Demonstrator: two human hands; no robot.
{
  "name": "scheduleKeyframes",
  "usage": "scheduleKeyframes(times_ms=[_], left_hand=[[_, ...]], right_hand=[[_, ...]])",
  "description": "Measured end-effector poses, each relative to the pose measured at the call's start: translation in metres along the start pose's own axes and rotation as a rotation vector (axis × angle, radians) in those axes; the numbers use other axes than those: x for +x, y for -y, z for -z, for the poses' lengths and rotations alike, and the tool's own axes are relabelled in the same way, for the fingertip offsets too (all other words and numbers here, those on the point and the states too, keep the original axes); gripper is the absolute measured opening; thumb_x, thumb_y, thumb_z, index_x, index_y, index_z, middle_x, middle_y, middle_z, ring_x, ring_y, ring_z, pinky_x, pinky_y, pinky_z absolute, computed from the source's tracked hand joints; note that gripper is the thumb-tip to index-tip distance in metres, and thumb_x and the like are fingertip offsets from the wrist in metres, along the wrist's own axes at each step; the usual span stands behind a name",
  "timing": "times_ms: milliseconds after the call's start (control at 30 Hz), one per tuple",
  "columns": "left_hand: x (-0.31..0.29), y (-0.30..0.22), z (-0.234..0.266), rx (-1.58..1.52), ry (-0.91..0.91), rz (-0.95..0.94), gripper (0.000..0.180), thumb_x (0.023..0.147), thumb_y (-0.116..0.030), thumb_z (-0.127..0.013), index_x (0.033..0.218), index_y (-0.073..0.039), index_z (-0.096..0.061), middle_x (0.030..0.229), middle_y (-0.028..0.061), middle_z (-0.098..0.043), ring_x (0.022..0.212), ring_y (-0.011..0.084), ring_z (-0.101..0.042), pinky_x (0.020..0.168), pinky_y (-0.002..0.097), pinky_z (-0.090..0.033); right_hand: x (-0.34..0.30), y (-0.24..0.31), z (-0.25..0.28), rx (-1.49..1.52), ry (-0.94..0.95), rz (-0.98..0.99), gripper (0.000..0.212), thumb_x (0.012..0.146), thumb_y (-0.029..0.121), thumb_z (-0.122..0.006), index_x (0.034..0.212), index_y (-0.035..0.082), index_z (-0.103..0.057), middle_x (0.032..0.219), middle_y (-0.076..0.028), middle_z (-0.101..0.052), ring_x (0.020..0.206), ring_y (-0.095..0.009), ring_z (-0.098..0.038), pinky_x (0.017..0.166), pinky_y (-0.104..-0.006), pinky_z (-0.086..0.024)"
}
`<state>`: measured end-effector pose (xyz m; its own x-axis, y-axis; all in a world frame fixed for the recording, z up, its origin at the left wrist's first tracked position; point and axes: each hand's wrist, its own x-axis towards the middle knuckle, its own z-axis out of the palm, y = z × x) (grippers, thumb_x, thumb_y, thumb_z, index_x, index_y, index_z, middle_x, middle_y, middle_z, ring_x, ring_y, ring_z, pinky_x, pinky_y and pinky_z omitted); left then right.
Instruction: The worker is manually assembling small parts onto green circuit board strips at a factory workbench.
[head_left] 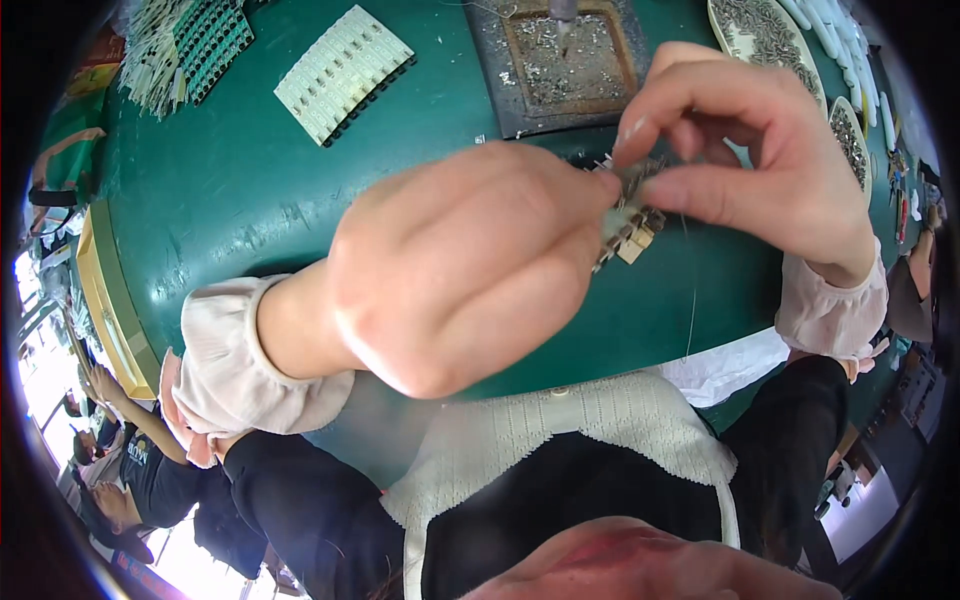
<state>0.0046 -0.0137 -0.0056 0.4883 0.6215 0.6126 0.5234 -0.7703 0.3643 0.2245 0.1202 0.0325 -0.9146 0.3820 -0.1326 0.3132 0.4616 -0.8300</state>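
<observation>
Near the middle of the green table, my left hand (pixel 470 260) reaches across with its back to the view, closed on one side of a small circuit board panel (pixel 622 228). Most of that hand's fingers are hidden behind its knuckles. Thin metal pins and pale blocks stick out along the panel's edge. My right hand (pixel 770 160) bends over the panel's other side, thumb and forefinger closing on its pins. What small part sits between those fingertips is too small to tell.
Beyond my hands stands a dark metal base (pixel 495 70) with a recess of metal scraps under a tool tip. A pale board panel (pixel 345 70) lies far left, near wired green boards (pixel 212 50). Dishes of small metal parts (pixel 765 35) and white tubes (pixel 838 45) are at right.
</observation>
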Motion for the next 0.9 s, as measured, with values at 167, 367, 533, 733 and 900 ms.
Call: scheduleKeyframes(times_ms=[167,367,533,733,900], left_hand=[[0.000,-0.004,-0.007,0.034,-0.016,-0.044,0.033,0.063,0.003,-0.072,0.094,0.014,-0.066,0.105,0.0281,-0.068,0.089,0.0380,-0.071,0.075,0.0395,-0.062],[0.001,0.003,-0.011,0.174,-0.074,-0.136,0.034,0.062,0.003,-0.073,0.094,0.013,-0.067,0.102,0.0254,-0.069,0.086,0.0365,-0.071,0.074,0.0392,-0.061],[0.006,-0.001,-0.001,0.152,0.032,-0.015,0.036,0.064,-0.002,-0.073,0.098,0.008,-0.070,0.099,0.0203,-0.070,0.082,0.0319,-0.069,0.069,0.0345,-0.058],[-0.001,0.006,-0.013,0.158,-0.024,-0.072,0.036,0.067,-0.004,-0.071,0.099,0.011,-0.068,0.100,0.0241,-0.069,0.085,0.0343,-0.070,0.072,0.0373,-0.060],[-0.002,-0.001,-0.007,0.160,0.012,-0.037,0.033,0.069,-0.001,-0.072,0.098,0.013,-0.067,0.100,0.0269,-0.069,0.089,0.0373,-0.071,0.074,0.0390,-0.062]], right_hand=[[0.003,0.007,-0.009,0.044,-0.019,0.012,0.020,0.077,0.006,-0.083,0.093,0.005,-0.072,0.087,0.004,-0.056,0.076,-0.005,-0.048,0.063,-0.0199,-0.035],[0.000,0.005,-0.010,0.099,-0.042,-0.089,0.016,0.076,-0.001,-0.079,0.089,0.004,-0.071,0.086,0.003,-0.054,0.075,-0.005,-0.048,0.060,-0.0209,-0.035],[-0.002,-0.001,-0.003,-0.146,0.002,0.100,0.012,0.077,-0.001,-0.075,0.086,0.004,-0.070,0.088,0.001,-0.056,0.074,-0.006,-0.049,0.059,-0.0227,-0.035],[-0.004,0.012,-0.004,0.056,-0.172,0.005,0.013,0.083,-0.004,-0.071,0.095,0.002,-0.069,0.097,-0.003,-0.065,0.084,-0.007,-0.059,0.067,-0.0193,-0.045],[-0.007,-0.002,-0.003,0.049,-0.206,0.117,0.012,0.085,-0.005,-0.071,0.096,0.000,-0.069,0.097,-0.004,-0.067,0.088,-0.010,-0.062,0.070,-0.0191,-0.048]])
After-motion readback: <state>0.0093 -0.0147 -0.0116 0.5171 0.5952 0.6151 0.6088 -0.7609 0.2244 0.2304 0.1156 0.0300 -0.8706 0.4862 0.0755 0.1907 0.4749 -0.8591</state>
